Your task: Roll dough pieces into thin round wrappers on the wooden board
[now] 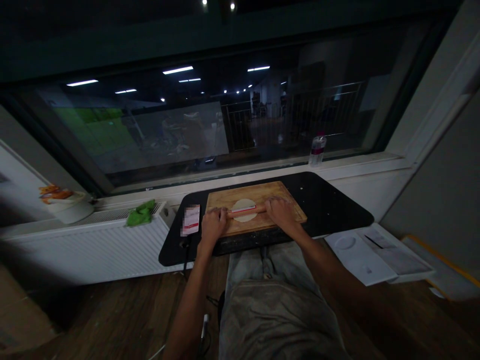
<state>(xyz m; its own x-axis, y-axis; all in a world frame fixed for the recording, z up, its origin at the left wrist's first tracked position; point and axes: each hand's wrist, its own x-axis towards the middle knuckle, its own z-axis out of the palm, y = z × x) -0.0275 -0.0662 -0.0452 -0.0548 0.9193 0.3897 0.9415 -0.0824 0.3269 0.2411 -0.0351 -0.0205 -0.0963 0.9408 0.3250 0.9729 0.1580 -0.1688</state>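
A wooden rolling pin (260,208) with a red and white label lies across a round, flat piece of pale dough (245,217). Beneath the dough is a wooden board (262,190) on a small black table. My left hand (214,223) is closed over the pin's left end, and my right hand (279,210) is closed over its right end. The pin covers a strip across the middle of the dough.
The black table (330,205) has rounded corners. A phone-like item (191,219) lies left of the board. A water bottle (317,150) stands on the sill. A green cloth (141,213) and white bowl (75,207) rest left; an open box (378,252) is right.
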